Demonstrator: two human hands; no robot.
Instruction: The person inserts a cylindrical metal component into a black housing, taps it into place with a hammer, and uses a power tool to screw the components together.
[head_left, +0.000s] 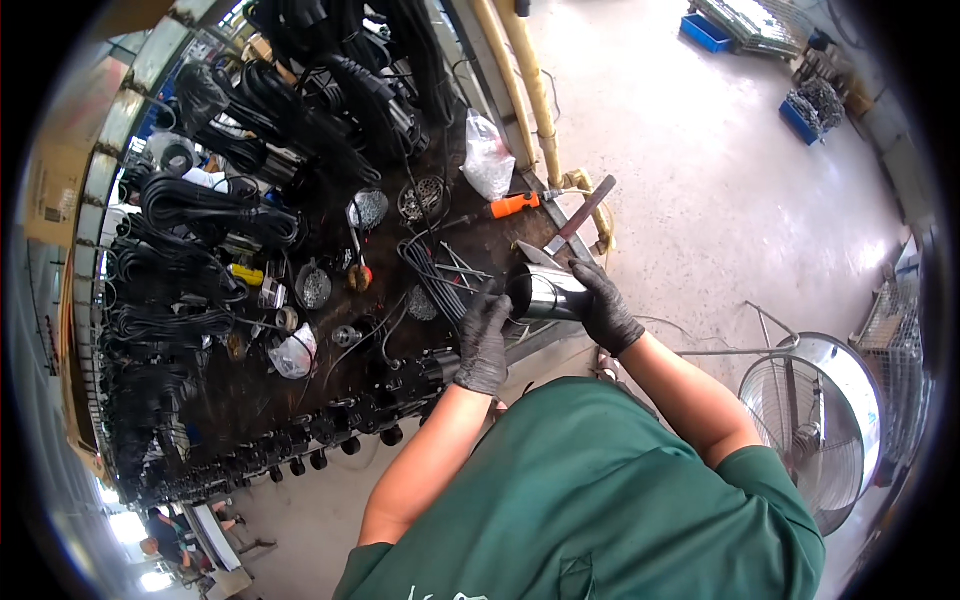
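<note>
A shiny metal cylinder [550, 297] with a dark open end lies between my two gloved hands, above the bench's near right edge. My right hand [608, 312], in a black glove, is wrapped round its right end. At the rim of the dark end, the fingers of my left hand [486, 340] are closed on it, also in a black glove. Just beyond the cylinder rests a hammer-like tool [580, 216] with a reddish-brown handle. An orange-handled driver [514, 206] lies to its left. Thin metal rods [460, 265] and a bundle of black cable [425, 268] lie beside my left hand.
Bowls of small metal parts [424, 200] stand on the dark bench [250, 400]. Coiled black cables [215, 210] fill its left side. Clear plastic bags [488, 158] lie among them. A large floor fan [812, 430] stands at right. Another person [168, 535] is far lower left.
</note>
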